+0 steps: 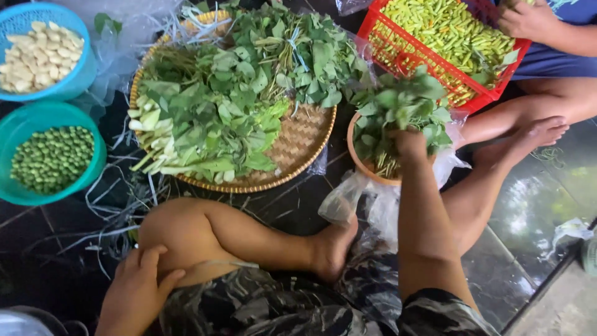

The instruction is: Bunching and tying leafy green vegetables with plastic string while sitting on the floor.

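Note:
My right hand (410, 143) grips a bunch of green leafy stems (398, 109) over a round brown bowl (357, 155) lined with clear plastic. My left hand (138, 289) rests on my bent knee at the lower left, fingers spread, holding nothing. A wide woven bamboo tray (298, 149) heaped with green leaves and pale stalks lies just left of the bowl.
A blue basket (74, 78) of pale pods and a teal basket (22, 124) of small green round fruits stand at the left. A red crate (404, 53) of green chillies sits at the upper right, with another person's hand (528, 18) and legs beside it. The floor is dark wet tile.

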